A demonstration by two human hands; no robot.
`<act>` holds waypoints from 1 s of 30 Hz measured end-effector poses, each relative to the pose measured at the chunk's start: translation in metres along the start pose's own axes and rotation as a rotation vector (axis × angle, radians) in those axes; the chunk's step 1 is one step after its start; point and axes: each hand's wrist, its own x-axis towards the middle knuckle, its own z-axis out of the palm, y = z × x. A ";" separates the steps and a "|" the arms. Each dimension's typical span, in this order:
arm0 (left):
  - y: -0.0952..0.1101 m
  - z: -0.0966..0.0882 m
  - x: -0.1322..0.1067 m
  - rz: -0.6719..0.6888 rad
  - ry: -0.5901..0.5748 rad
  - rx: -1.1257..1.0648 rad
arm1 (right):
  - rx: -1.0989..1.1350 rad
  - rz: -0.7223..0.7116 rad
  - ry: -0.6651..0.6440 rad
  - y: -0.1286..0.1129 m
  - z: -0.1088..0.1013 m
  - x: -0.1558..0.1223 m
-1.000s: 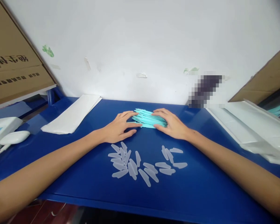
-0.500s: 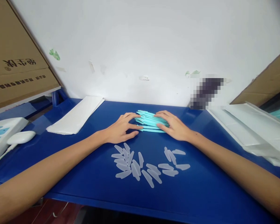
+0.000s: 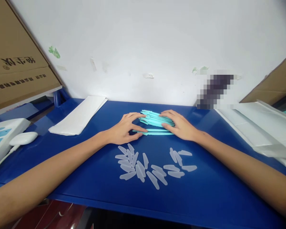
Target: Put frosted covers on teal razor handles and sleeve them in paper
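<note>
A pile of flat turquoise plastic strips (image 3: 154, 118) lies on the blue table, between my two hands. Two more turquoise strips (image 3: 157, 130) lie side by side just in front of the pile. My left hand (image 3: 124, 128) is at the left ends, fingers spread, with a fingertip on the nearer strips. At the right side, my right hand (image 3: 181, 125) has its fingers on the pile and its thumb apart from them; its palm hides the strips' right ends. Closer to me, several frosted translucent blade-shaped pieces (image 3: 139, 170) are scattered in an arc.
White flat sleeves (image 3: 78, 116) lie at the left, beyond a white power strip (image 3: 4, 136) with a white plug. More translucent white packaging (image 3: 264, 127) is at the right. Cardboard boxes (image 3: 19, 41) stand on both sides, and a white wall (image 3: 143, 44) rises behind.
The nearer strips now sit a little apart from the pile, and one reaches farther left under my left fingers. Both hands stay nearly in place; the view has shifted slightly.
</note>
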 end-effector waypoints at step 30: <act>-0.001 0.002 0.000 -0.122 -0.002 0.047 | 0.010 -0.041 0.053 -0.004 -0.003 -0.003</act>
